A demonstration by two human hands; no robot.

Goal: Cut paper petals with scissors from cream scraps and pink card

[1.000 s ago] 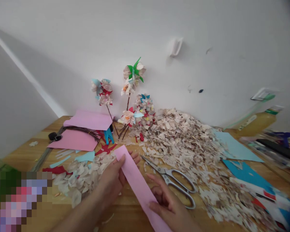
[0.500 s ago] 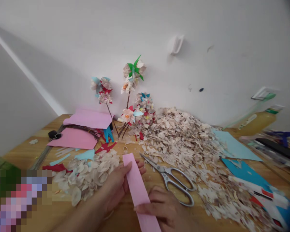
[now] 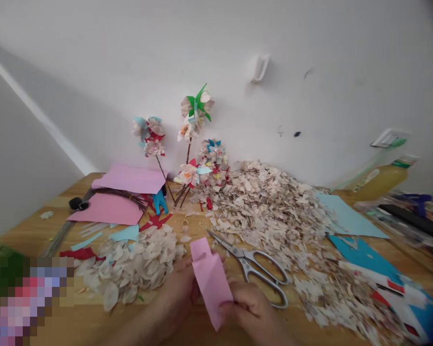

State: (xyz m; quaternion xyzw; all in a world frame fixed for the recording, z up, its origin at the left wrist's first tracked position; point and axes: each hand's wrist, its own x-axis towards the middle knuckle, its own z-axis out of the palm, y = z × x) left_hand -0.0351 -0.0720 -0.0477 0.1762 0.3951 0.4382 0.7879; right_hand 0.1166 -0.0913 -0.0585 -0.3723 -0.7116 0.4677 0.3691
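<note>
A pink paper strip [image 3: 211,283] is bent over on itself between my hands, with its far end showing beyond the fold. My left hand [image 3: 187,281] grips its left side, the fingers partly hidden behind the paper. My right hand [image 3: 247,305] pinches the lower right edge between thumb and fingers. Just right of the strip, silver scissors [image 3: 250,266] lie on the wooden table with their blades a little apart. To the left of my left hand is a heap of pale, rounded petal-like pieces [image 3: 140,259].
A large pile of dried flakes [image 3: 270,206] covers the middle and right. Flower stems [image 3: 187,149] stand against the wall. Pink sheets [image 3: 108,209] and thin twigs lie at left. Blue sheets [image 3: 361,254], white tubes and a yellow bottle [image 3: 386,180] are at right.
The pink strip was stretched out long; now it is doubled over and shorter. My right hand has moved from lying on the strip to pinching its edge.
</note>
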